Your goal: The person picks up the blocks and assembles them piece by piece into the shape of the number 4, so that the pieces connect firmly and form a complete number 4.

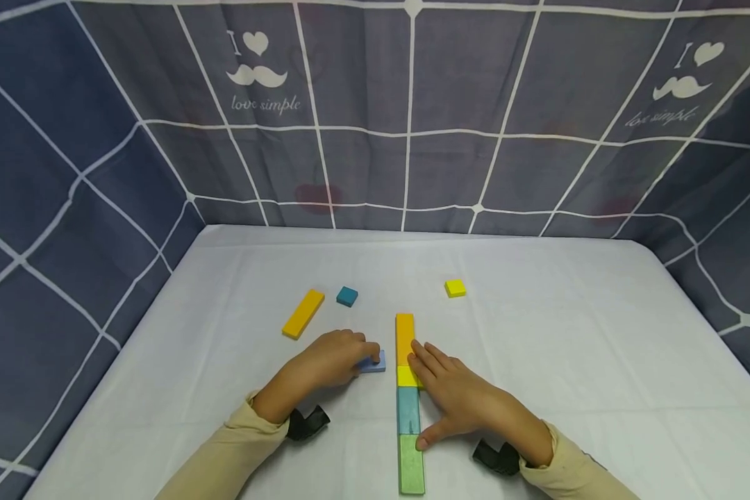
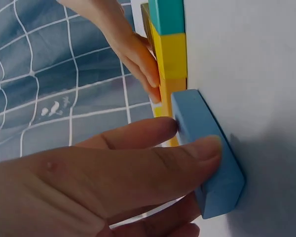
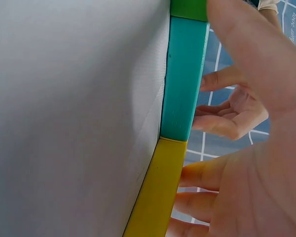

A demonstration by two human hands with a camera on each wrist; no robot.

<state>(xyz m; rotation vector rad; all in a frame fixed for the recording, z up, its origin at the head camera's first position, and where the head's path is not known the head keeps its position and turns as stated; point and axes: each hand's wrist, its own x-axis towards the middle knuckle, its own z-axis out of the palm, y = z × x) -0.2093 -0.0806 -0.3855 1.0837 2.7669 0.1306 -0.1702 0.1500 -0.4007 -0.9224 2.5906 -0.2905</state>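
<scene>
My left hand [image 1: 337,357] pinches a light blue rectangular block [image 2: 209,158] between thumb and fingers, low over the white cloth. Just right of it runs a straight row of blocks laid end to end: an orange block [image 1: 404,337] at the far end, then yellow [image 1: 406,376], teal [image 1: 408,411] and green [image 1: 411,465] ones. The right hand [image 1: 462,399] lies along the row's right side with fingers extended. Its fingertips are at the orange and yellow blocks, its thumb at the green one. A sliver of yellow shows beside the row, mostly hidden under the right hand.
Behind the left hand lie a loose orange block [image 1: 303,314] and a small dark teal block [image 1: 346,296]. A small yellow block [image 1: 455,288] sits farther back, right of the row. Grey checked cloth [image 1: 362,167] walls in the white table [image 1: 569,312] at back and sides.
</scene>
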